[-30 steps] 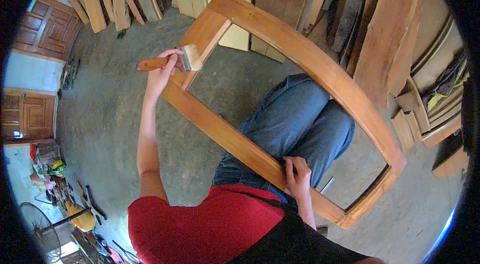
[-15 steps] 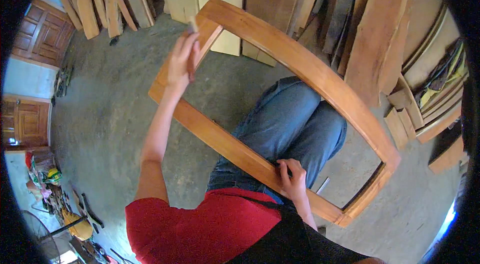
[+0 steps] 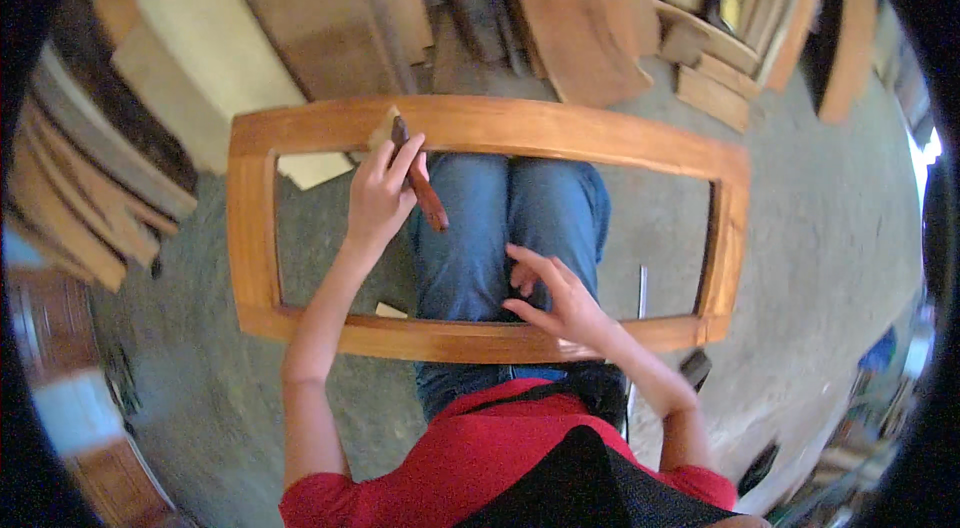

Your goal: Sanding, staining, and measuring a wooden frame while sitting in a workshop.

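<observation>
Across my lap lies a wooden frame [image 3: 570, 131] with a gently curved far rail and an open middle, glossy orange-brown. My left hand [image 3: 380, 198] is closed around a paintbrush [image 3: 430, 202] with a reddish-brown handle and a dark ferrule. The pale bristles rest on or just above the frame's far rail, left of its middle; contact cannot be made out. My right hand [image 3: 562, 300] holds nothing, its fingers loosely spread over the near rail and my thigh. Its wrist crosses that rail.
Planks and boards [image 3: 570, 18] lean in a row beyond the frame. Short wood offcuts [image 3: 712, 96] lie at the far right. On the floor are a thin metallic strip [image 3: 642, 290], a small pale wood piece [image 3: 390, 311] and a dark block [image 3: 694, 366].
The frame has turned from a slant to nearly level in view, as the view itself swung right. My left hand brought the brush to the far rail; my right hand's fingers have spread off the near rail.
</observation>
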Action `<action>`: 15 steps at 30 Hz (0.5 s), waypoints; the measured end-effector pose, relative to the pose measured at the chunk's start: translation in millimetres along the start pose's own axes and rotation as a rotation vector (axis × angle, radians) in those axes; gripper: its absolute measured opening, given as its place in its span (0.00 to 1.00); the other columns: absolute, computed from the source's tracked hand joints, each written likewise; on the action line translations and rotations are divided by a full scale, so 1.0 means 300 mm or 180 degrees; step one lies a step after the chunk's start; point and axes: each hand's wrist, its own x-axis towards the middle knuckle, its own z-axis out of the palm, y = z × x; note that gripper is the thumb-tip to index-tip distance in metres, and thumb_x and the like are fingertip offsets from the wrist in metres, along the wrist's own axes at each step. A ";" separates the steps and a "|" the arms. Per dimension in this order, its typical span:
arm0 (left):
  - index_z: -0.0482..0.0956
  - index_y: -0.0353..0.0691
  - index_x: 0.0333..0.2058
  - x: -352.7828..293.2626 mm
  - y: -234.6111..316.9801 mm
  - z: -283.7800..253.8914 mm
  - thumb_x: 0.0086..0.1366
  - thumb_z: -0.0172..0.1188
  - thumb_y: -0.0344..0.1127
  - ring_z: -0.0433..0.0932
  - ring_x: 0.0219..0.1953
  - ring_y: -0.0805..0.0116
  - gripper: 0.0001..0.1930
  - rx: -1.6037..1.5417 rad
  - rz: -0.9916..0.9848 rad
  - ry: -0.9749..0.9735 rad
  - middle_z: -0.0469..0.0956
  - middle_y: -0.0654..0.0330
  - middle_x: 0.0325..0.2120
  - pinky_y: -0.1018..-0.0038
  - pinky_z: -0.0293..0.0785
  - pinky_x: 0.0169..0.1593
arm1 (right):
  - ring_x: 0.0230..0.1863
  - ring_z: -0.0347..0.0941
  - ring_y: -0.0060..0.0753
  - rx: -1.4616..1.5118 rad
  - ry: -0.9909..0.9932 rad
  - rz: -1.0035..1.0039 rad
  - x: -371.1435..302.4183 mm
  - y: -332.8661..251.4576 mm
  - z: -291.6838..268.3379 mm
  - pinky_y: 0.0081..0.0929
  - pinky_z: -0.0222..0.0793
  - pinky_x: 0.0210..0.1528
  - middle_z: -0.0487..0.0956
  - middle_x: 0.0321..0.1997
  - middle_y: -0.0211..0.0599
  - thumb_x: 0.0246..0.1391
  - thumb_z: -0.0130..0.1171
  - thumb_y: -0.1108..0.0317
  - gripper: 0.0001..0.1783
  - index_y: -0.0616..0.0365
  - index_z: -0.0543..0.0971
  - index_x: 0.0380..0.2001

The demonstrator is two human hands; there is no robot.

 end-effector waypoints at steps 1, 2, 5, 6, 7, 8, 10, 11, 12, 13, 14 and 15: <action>0.75 0.43 0.45 0.018 0.027 0.018 0.53 0.63 0.31 0.73 0.28 0.55 0.18 -0.0006 0.0010 -0.0004 0.69 0.55 0.27 0.64 0.70 0.32 | 0.31 0.70 0.32 -0.0141 0.0011 -0.0062 0.021 -0.004 -0.003 0.29 0.66 0.39 0.73 0.30 0.36 0.49 0.63 0.66 0.36 0.60 0.60 0.59; 0.75 0.44 0.45 0.032 0.058 0.044 0.53 0.63 0.32 0.73 0.28 0.55 0.19 -0.0028 0.0023 -0.0001 0.69 0.55 0.27 0.64 0.70 0.32 | 0.31 0.70 0.32 -0.0192 0.0178 0.0021 0.038 -0.004 -0.007 0.29 0.66 0.39 0.73 0.30 0.36 0.49 0.63 0.66 0.36 0.60 0.60 0.59; 0.74 0.44 0.47 0.055 0.169 0.101 0.54 0.63 0.33 0.73 0.28 0.55 0.20 -0.0360 0.0168 -0.0317 0.68 0.54 0.28 0.64 0.70 0.32 | 0.31 0.69 0.31 -0.0277 0.0261 0.0110 0.097 0.005 -0.029 0.27 0.65 0.39 0.73 0.30 0.35 0.47 0.64 0.63 0.41 0.58 0.56 0.62; 0.74 0.43 0.47 0.064 0.203 0.112 0.54 0.63 0.33 0.73 0.29 0.54 0.20 -0.0517 0.0207 -0.0539 0.68 0.54 0.28 0.64 0.70 0.33 | 0.32 0.70 0.34 -0.0189 0.0273 0.0010 0.112 0.015 -0.031 0.30 0.65 0.41 0.74 0.32 0.36 0.47 0.64 0.59 0.42 0.57 0.56 0.62; 0.74 0.43 0.48 0.065 0.233 0.129 0.56 0.61 0.33 0.72 0.28 0.54 0.20 -0.0719 0.0371 -0.0594 0.68 0.54 0.27 0.64 0.70 0.32 | 0.33 0.70 0.37 -0.0094 0.0259 -0.0102 0.123 0.028 -0.031 0.33 0.64 0.42 0.74 0.35 0.37 0.47 0.63 0.56 0.42 0.57 0.56 0.62; 0.73 0.43 0.49 0.057 0.254 0.155 0.57 0.59 0.33 0.72 0.28 0.54 0.19 -0.1127 0.0530 -0.0612 0.68 0.54 0.27 0.64 0.70 0.32 | 0.33 0.70 0.37 -0.0141 0.0351 -0.0045 0.133 0.049 -0.036 0.33 0.64 0.42 0.74 0.35 0.37 0.47 0.63 0.56 0.42 0.57 0.56 0.62; 0.73 0.42 0.48 0.052 0.301 0.174 0.58 0.59 0.31 0.73 0.29 0.55 0.18 -0.1348 0.0404 -0.0891 0.69 0.54 0.28 0.64 0.70 0.33 | 0.36 0.72 0.38 -0.1146 0.0468 -0.0881 0.142 0.067 -0.054 0.37 0.62 0.46 0.75 0.35 0.37 0.46 0.63 0.56 0.41 0.55 0.58 0.61; 0.73 0.42 0.48 0.052 0.313 0.178 0.58 0.59 0.31 0.73 0.29 0.55 0.18 -0.1411 0.0441 -0.0911 0.69 0.54 0.28 0.64 0.70 0.33 | 0.44 0.70 0.42 -0.0925 0.0371 -0.0673 0.122 0.066 -0.067 0.41 0.60 0.50 0.74 0.40 0.40 0.44 0.63 0.59 0.37 0.55 0.62 0.58; 0.74 0.42 0.48 0.052 0.309 0.174 0.57 0.59 0.30 0.74 0.30 0.56 0.18 -0.1416 0.0349 -0.0846 0.70 0.55 0.29 0.65 0.70 0.33 | 0.44 0.70 0.42 -0.0949 0.0388 -0.0617 0.103 0.038 -0.099 0.41 0.60 0.50 0.74 0.40 0.40 0.44 0.63 0.59 0.37 0.55 0.62 0.58; 0.74 0.42 0.47 0.051 0.300 0.168 0.57 0.59 0.29 0.74 0.30 0.57 0.17 -0.1414 0.0247 -0.0781 0.71 0.56 0.30 0.66 0.71 0.34 | 0.47 0.68 0.44 -0.1190 0.0696 -0.0682 0.070 0.008 -0.142 0.42 0.59 0.51 0.73 0.43 0.42 0.45 0.62 0.60 0.35 0.55 0.63 0.57; 0.74 0.42 0.47 0.048 0.288 0.163 0.57 0.59 0.29 0.74 0.30 0.57 0.17 -0.1464 0.0244 -0.0800 0.71 0.56 0.30 0.66 0.71 0.34 | 0.50 0.66 0.46 -0.1432 0.0992 -0.0747 0.025 -0.003 -0.180 0.43 0.58 0.53 0.71 0.46 0.45 0.45 0.62 0.61 0.34 0.55 0.65 0.56; 0.74 0.43 0.47 0.044 0.272 0.146 0.57 0.59 0.28 0.74 0.30 0.58 0.17 -0.1350 0.0308 -0.0675 0.71 0.56 0.29 0.67 0.71 0.34 | 0.51 0.65 0.48 -0.1671 0.1411 -0.0358 -0.047 -0.001 -0.211 0.43 0.58 0.55 0.70 0.47 0.46 0.45 0.61 0.63 0.32 0.57 0.66 0.55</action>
